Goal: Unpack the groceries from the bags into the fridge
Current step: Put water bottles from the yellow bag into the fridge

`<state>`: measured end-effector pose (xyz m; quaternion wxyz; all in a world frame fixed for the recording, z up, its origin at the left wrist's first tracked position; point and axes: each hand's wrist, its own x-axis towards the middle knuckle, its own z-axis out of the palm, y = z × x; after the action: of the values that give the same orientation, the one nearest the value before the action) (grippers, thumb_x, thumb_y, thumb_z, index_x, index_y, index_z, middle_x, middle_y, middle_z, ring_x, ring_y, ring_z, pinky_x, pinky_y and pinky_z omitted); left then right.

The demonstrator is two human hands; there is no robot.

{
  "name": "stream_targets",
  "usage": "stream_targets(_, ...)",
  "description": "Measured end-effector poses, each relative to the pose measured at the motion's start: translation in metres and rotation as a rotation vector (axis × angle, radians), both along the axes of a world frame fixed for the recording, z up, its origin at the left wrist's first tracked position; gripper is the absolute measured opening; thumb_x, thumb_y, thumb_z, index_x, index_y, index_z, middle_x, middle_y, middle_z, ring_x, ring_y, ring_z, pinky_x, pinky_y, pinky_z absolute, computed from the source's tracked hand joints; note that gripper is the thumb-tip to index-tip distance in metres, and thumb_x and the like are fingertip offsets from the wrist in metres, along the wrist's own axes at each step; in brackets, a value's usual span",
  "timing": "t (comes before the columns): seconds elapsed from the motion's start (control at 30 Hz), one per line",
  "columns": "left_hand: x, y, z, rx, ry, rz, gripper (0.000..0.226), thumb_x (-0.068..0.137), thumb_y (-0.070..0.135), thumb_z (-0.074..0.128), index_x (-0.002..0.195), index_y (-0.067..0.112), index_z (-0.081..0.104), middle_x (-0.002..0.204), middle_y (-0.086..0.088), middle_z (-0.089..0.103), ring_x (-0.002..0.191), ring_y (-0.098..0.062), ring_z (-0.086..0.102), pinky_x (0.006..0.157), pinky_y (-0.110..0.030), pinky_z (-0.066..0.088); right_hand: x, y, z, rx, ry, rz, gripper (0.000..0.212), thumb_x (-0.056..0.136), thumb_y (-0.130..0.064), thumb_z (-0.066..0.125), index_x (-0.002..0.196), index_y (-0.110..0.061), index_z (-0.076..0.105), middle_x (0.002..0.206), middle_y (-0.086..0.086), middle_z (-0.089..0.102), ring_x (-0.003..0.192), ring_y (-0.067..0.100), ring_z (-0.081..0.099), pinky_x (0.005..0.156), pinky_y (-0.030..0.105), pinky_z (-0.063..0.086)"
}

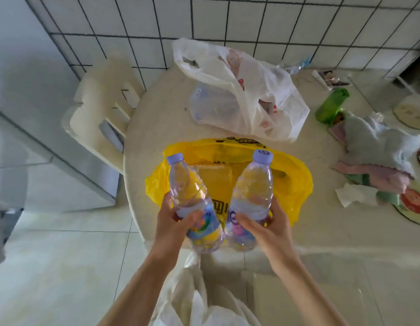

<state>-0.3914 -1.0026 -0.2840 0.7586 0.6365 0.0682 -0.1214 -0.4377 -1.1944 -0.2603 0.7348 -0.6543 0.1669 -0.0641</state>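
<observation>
Left hand [175,218] and right hand [269,223] each grasp a water bottle, left bottle [192,198] and right bottle [250,198], above the yellow bag [296,184] at the tabletop's [157,128] near edge; white bag [251,90] behind looks still packed, so unpacking seems early

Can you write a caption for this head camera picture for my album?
Left hand and right hand each hold a water bottle above the yellow bag.
</observation>
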Motion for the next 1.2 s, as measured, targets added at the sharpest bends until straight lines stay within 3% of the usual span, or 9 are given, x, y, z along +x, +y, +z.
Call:
stream_targets(0.1, -0.049, 0.002, 0.001, -0.107, 0.082, 0.085, 0.066, 0.061, 0.025, 0.074, 0.123, 0.01, 0.057, 0.111, -0.018, 0.069, 0.101, -0.035, 0.067, 0.083, -0.044, 0.055, -0.032, 0.003, -0.003, 0.049, 0.035, 0.052, 0.058, 0.052, -0.038, 0.078, 0.101, -0.012, 0.064, 0.087, 0.003, 0.075, 0.077, 0.013, 0.07, 0.065, 0.026, 0.054)
stream_targets(0.23, -0.109, 0.012, 0.005, -0.234, 0.171, 0.16, 0.046, 0.073, 0.015, 0.063, 0.119, 0.01, 0.06, 0.105, -0.015, 0.072, 0.092, -0.029, 0.07, 0.068, -0.033, 0.057, -0.067, 0.007, -0.009, 0.13, 0.101, 0.15, 0.053, 0.057, -0.04, 0.08, 0.104, -0.019, 0.064, 0.097, 0.012, 0.073, 0.092, 0.03, 0.069, 0.08, 0.045, 0.057)
stream_targets(0.33, -0.148, 0.024, 0.012, -0.245, 0.184, 0.17, 0.05, 0.072, 0.011, 0.065, 0.121, 0.017, 0.057, 0.109, -0.012, 0.071, 0.095, -0.027, 0.07, 0.07, -0.034, 0.058, -0.089, 0.017, -0.004, 0.177, 0.137, 0.265, 0.058, 0.052, -0.051, 0.086, 0.101, -0.027, 0.067, 0.101, 0.018, 0.071, 0.097, 0.039, 0.067, 0.084, 0.055, 0.054)
stream_targets(0.43, -0.183, 0.037, 0.017, -0.172, 0.154, 0.224, 0.057, 0.068, 0.011, 0.073, 0.123, 0.011, 0.056, 0.105, -0.014, 0.072, 0.093, -0.03, 0.07, 0.071, -0.035, 0.058, -0.105, 0.036, 0.002, 0.119, 0.147, 0.413, 0.072, 0.055, -0.049, 0.085, 0.116, -0.017, 0.063, 0.098, 0.021, 0.07, 0.095, 0.04, 0.067, 0.083, 0.056, 0.054)
stream_targets(0.5, -0.201, 0.046, 0.02, -0.142, 0.135, 0.267, 0.067, 0.061, 0.017, 0.08, 0.124, 0.014, 0.056, 0.108, -0.014, 0.071, 0.097, -0.031, 0.07, 0.076, -0.038, 0.058, -0.113, 0.051, 0.004, 0.054, 0.154, 0.507, 0.072, 0.055, -0.047, 0.083, 0.116, -0.016, 0.062, 0.097, 0.022, 0.069, 0.094, 0.039, 0.067, 0.078, 0.052, 0.057)
stream_targets(0.63, -0.238, 0.076, 0.025, -0.115, 0.123, 0.386, 0.074, 0.052, 0.025, 0.083, 0.121, 0.018, 0.057, 0.106, -0.007, 0.073, 0.095, -0.025, 0.071, 0.072, -0.03, 0.058, -0.128, 0.09, 0.002, -0.098, 0.121, 0.683, 0.063, 0.056, -0.043, 0.08, 0.111, -0.017, 0.061, 0.094, 0.001, 0.074, 0.087, 0.016, 0.071, 0.069, 0.027, 0.056)
stream_targets(0.8, -0.291, 0.127, 0.025, -0.085, 0.123, 0.569, 0.062, 0.064, 0.013, 0.079, 0.119, 0.027, 0.056, 0.106, -0.001, 0.073, 0.095, -0.023, 0.071, 0.071, -0.028, 0.057, -0.152, 0.155, 0.0, -0.195, 0.102, 0.856, 0.064, 0.057, -0.051, 0.082, 0.109, -0.02, 0.061, 0.094, -0.002, 0.073, 0.087, 0.016, 0.071, 0.071, 0.031, 0.058)
stream_targets(1.07, -0.395, 0.239, 0.019, -0.011, 0.207, 0.873, 0.064, 0.057, 0.019, 0.09, 0.112, 0.023, 0.057, 0.097, 0.001, 0.073, 0.086, -0.016, 0.072, 0.063, -0.022, 0.056, -0.224, 0.282, 0.001, -0.174, 0.128, 1.06, 0.047, 0.063, -0.03, 0.076, 0.103, -0.027, 0.052, 0.102, 0.003, 0.068, 0.089, 0.018, 0.07, 0.069, 0.025, 0.057)
stream_targets(1.2, -0.445, 0.297, 0.014, 0.062, 0.234, 0.955, 0.068, 0.055, 0.024, 0.081, 0.118, 0.021, 0.055, 0.107, -0.003, 0.07, 0.094, -0.021, 0.07, 0.072, -0.029, 0.059, -0.263, 0.344, -0.005, -0.211, 0.112, 1.103, 0.042, 0.069, -0.019, 0.077, 0.101, -0.027, 0.05, 0.097, -0.005, 0.065, 0.083, 0.005, 0.069, 0.064, 0.017, 0.054)
